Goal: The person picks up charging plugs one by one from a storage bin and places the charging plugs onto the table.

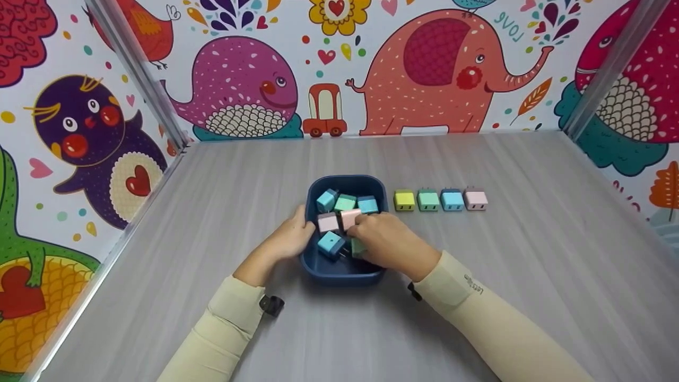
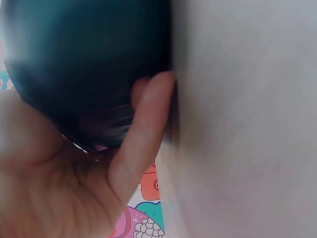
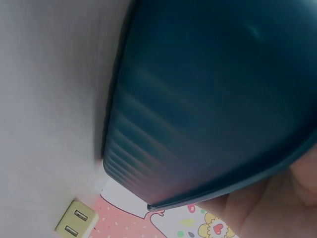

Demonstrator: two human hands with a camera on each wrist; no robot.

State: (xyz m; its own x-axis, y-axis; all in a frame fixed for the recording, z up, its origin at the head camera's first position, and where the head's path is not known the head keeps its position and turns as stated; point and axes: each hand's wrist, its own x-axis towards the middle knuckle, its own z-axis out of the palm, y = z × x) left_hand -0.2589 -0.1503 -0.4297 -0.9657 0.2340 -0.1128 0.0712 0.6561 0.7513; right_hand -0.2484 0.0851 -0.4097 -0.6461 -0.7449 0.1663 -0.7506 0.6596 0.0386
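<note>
A dark blue plastic bin (image 1: 345, 277) holds several USB wall chargers in blue, green and pink. My left hand (image 1: 290, 233) grips the bin's left side; in the left wrist view a finger (image 2: 144, 129) lies along the outer wall close to the table. Over the right rim reaches my right hand (image 1: 395, 244), its fingertips pinching a pink charger (image 1: 350, 218) inside the bin. A green charger (image 1: 358, 247) is partly hidden under that hand. Left of it lie a paler pink charger (image 1: 328, 222) and a blue charger (image 1: 331, 244) with its prongs showing.
Right of the bin, a yellow charger (image 1: 404, 200), a green one (image 1: 428, 200), a blue one (image 1: 452, 200) and a pink one (image 1: 476, 199) stand in a row, ports facing me. Cartoon-printed panels (image 1: 339, 63) border the grey table (image 1: 530, 276) at the back and sides.
</note>
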